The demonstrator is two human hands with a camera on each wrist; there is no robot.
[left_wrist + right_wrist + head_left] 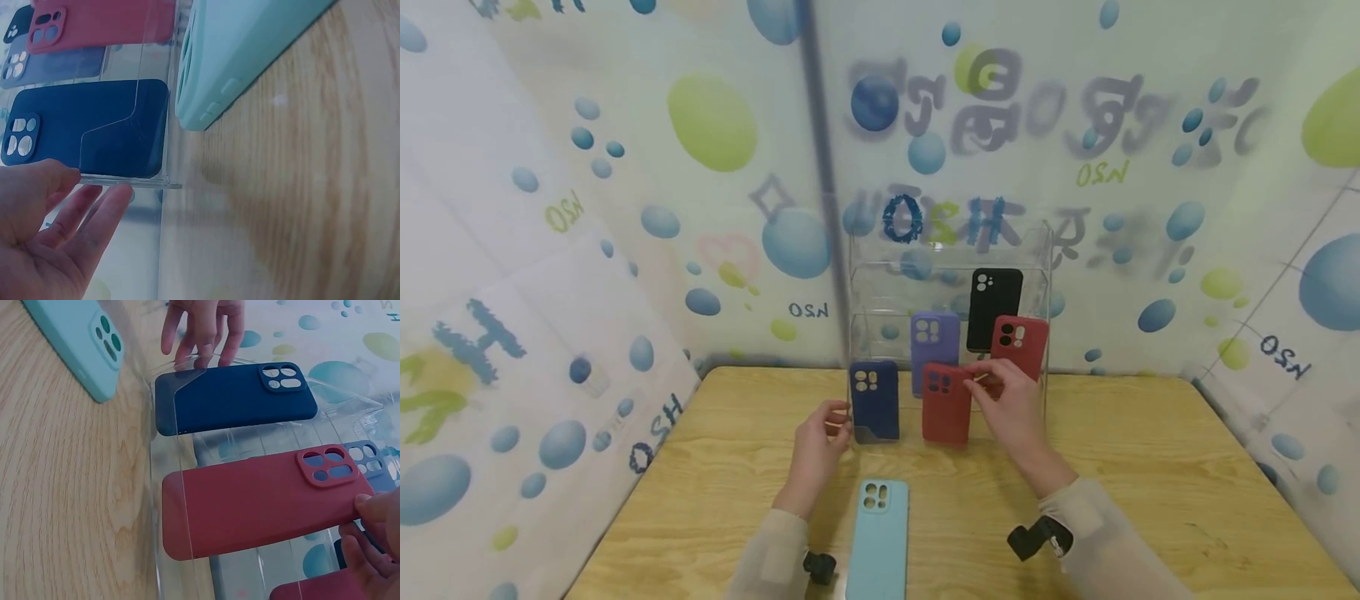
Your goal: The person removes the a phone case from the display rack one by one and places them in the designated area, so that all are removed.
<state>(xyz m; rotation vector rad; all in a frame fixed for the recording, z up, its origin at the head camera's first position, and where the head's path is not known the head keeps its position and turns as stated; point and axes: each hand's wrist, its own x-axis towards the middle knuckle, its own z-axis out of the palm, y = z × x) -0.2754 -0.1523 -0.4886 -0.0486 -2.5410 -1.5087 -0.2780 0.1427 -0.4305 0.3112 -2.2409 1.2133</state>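
My right hand [1011, 404] pinches a red phone case [946, 408] by its upper right corner, between thumb and fingers. Its lower end sits behind the front lip of a clear tiered rack [156, 506]. A dark blue phone case [876, 404] stands in the same front row, to the left. My left hand [820, 446] is at the rack's left side beside the blue case; its extended fingertips [122, 192] touch the clear side edge. Behind, in the upper tiers, are a purple phone case [936, 337], a black phone case [992, 308] and another red phone case [1030, 342].
A light turquoise phone case [880, 533] is on the wooden table [715, 500] in front of the rack, between my forearms. Patterned sheets [737, 208] with blue and green dots hang close behind and on both sides of the table.
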